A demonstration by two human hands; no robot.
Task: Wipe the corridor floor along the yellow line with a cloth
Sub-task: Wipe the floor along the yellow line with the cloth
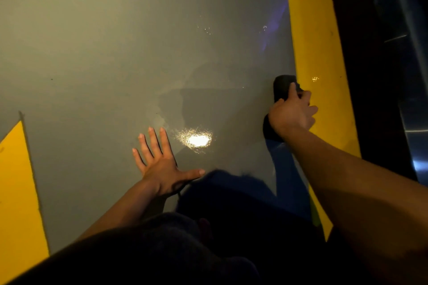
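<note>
While the left hand (159, 164) lies flat, fingers spread, on the grey floor (92, 41), the right hand (293, 114) at three o'clock grips a dark cloth (281, 87) against the yellow line (317, 41).

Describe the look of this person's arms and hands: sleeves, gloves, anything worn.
Both forearms are bare, with no sleeve in view. The left hand and right hand wear no gloves; no rings, watch or bands show at the wrists. The dim light hides finer detail.
</note>
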